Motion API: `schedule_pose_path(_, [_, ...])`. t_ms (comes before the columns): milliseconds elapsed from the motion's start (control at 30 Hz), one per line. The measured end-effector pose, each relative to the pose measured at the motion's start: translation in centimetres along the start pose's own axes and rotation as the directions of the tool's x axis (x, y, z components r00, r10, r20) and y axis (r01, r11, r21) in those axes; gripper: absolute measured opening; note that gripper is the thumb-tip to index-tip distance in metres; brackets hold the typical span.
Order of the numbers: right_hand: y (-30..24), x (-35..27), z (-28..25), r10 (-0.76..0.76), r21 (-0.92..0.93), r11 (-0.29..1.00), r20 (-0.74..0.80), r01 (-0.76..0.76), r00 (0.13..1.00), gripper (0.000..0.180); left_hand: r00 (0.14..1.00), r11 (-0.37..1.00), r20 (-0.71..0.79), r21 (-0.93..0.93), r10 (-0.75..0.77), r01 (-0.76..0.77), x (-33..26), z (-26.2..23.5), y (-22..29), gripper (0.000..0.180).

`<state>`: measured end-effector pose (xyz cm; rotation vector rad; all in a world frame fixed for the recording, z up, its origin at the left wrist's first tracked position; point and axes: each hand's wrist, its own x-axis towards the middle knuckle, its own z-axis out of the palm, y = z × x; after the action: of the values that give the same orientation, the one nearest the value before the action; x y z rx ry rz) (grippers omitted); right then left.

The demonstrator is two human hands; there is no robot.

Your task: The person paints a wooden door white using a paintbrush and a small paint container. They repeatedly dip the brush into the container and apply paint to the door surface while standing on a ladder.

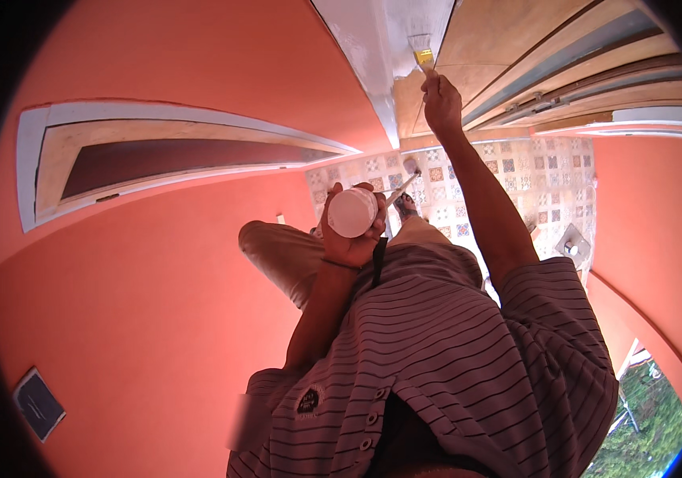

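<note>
- In the right grip (443,103): a brush (424,57), handle pinched tight just behind the yellow band, way out at the end of a stretched arm.
- Tip of the brush right up at the white trim (365,40). Can't tell for sure whether pressed on or just off it.
- Probably super light, stiff in the handle, springy at the bristles. Best held right there near the band, fingers clear of the tip. Might turn slippery if smeared.
- In the left grip (350,251): a cup (352,209), wrapped by fingers and thumb, held well below the brush, above the legs. Round pale top facing the camera; can't tell whether open or lidded.
- At a guess, fairly light and a bit squashy, so easy to tip. Hold low round the side, level, no hard squeezing.
- On the left wrist, a dark band (341,264).
- Beyond the cup, a foot (406,205) on the patterned floor (548,171).
- Further out: wood door (508,24) right of the trim, orange wall (173,68) to the left, plus a framed panel (189,162) in it.
</note>
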<state>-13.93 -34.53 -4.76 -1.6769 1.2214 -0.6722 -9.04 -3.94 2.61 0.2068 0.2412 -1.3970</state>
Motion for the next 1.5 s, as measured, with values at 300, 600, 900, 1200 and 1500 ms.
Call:
schedule_pose_path(300, [2.2, -4.7, -0.9, 0.027, 0.220, 0.975, -0.026, -0.020, 0.999, 0.043, 0.998, 0.998, -0.036, 0.018, 0.059, -0.058, -1.1, -0.3, 0.6, 0.063])
schedule_pose_path(600, [2.0, 0.2, 0.7, -0.078, -0.070, 0.995, -0.004, 0.077, 0.997, 0.054, 0.999, 1.000, -0.035, 0.017, 0.025, -0.025, -0.5, 0.6, 0.0, 0.063])
schedule_pose_path(900, [10.2, -2.1, 3.1, 0.281, -0.334, 0.914, 0.112, -0.230, 0.953, 0.059, 0.998, 0.999, -0.042, 0.003, 0.038, -0.038, -1.3, 0.2, 0.3, 0.063])
schedule_pose_path(1200, [7.1, 1.6, 2.2, 0.295, 0.049, 0.951, 0.147, -0.305, 0.944, 0.052, 0.999, 1.000, -0.040, 0.002, 0.028, -0.028, -0.8, 0.8, 0.4, 0.063])
schedule_pose_path(1500, [0.6, -2.6, -1.6, 0.154, 0.550, 0.807, 0.156, -0.215, 0.976, 0.042, 0.998, 0.999, -0.058, 0.032, 0.021, -0.019, -0.9, 0.7, 0.1, 0.063])
